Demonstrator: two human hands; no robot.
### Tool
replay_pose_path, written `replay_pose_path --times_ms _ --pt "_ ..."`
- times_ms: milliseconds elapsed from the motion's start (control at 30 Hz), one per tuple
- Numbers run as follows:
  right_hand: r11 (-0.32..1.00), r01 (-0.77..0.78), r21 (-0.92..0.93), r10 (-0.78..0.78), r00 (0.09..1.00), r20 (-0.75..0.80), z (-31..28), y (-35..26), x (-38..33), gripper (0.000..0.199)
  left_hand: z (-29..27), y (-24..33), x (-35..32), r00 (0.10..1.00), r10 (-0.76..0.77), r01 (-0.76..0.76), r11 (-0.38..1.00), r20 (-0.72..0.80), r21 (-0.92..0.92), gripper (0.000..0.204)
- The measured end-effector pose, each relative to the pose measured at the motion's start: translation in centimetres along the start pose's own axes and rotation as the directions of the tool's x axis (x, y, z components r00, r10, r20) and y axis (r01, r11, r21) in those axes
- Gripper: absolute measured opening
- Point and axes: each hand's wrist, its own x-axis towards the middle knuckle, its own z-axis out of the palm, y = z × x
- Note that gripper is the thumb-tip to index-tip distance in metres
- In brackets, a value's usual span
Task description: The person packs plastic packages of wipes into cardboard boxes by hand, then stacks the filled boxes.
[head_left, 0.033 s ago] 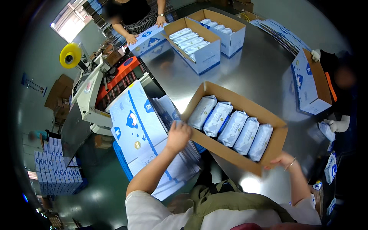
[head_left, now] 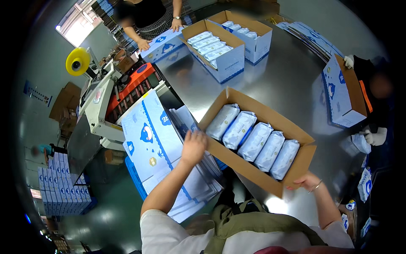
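An open brown cardboard box (head_left: 242, 164) lies tilted on the steel table (head_left: 287, 80) in front of me. Several white soft packs (head_left: 255, 141) stand in a row inside it. My left hand (head_left: 193, 146) grips the box's near left corner, at the edge of the long flap. My right hand (head_left: 306, 182) holds the near right corner from below, a thin bracelet on its wrist. Just left of my left hand lies a stack of flat blue-and-white cartons (head_left: 152, 139).
Two more open boxes of packs (head_left: 220, 53) stand at the far end. A person there has both hands on a closed blue-and-white box (head_left: 163, 44). A taping machine with a yellow roll (head_left: 78, 61) is at left. A white-gloved person (head_left: 374, 137) works by another box (head_left: 342, 93).
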Motion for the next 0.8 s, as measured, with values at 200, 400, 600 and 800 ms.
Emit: replay_pose_path --times_ms 200,400,600,800 --pt "0.974 0.126 0.186 -0.129 0.992 0.002 10.7 -3.5 13.8 0.034 -1.2 -7.0 -5.1 0.799 -0.591 0.523 0.775 -0.112 -0.354 0.059" --pt "0.916 0.238 0.323 -0.315 0.925 0.214 19.3 -13.0 30.8 0.042 1.4 -9.1 -22.5 0.228 -0.956 0.973 0.219 0.183 -0.067 0.085" --pt "0.717 0.334 -0.612 -0.12 0.924 0.364 27.5 -3.5 31.7 0.06 6.9 -4.3 -32.5 0.106 -0.941 0.859 -0.076 0.322 -0.506 0.063" --pt "0.629 0.34 -0.699 -0.27 0.939 0.214 27.2 12.1 24.0 0.06 3.0 -2.8 -28.0 -0.006 -0.974 0.794 -0.141 0.225 -0.591 0.061"
